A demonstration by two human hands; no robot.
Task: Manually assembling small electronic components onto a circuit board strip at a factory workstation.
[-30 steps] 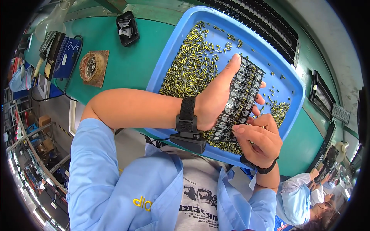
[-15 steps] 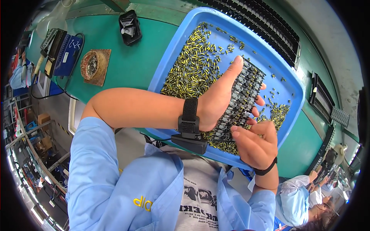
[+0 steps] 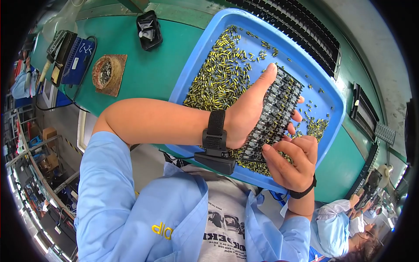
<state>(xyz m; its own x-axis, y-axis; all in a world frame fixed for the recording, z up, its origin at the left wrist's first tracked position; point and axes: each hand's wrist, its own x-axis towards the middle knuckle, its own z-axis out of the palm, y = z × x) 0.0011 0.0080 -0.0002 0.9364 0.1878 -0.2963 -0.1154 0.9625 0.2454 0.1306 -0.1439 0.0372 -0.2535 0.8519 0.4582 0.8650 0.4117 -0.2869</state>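
My left hand (image 3: 244, 115) grips a dark circuit board panel (image 3: 279, 102) covered in rows of small parts. The thumb lies along its left edge, and the other fingertips come out from beneath its right edge. Near the lower right end of the panel is my right hand (image 3: 294, 161), its thumb and forefinger pinched close to the surface. Whatever sits between those fingertips is too small to make out. Under both hands stands a blue plastic tray (image 3: 339, 109). Heaps of small yellow-and-black cylindrical components (image 3: 214, 76), resembling capacitors, cover much of its left side.
On the green bench (image 3: 135, 81) are a black open box (image 3: 148, 30), a round crusted dish (image 3: 104, 74) on a square plate, and a blue box-shaped device (image 3: 78, 61) with a cable. Black slotted racks (image 3: 301, 28) line the far side. Another person (image 3: 334, 227) sits at lower right.
The right hand has shifted slightly, its fingers a little more spread while the pinch stays at the panel. The left hand and panel have barely moved.
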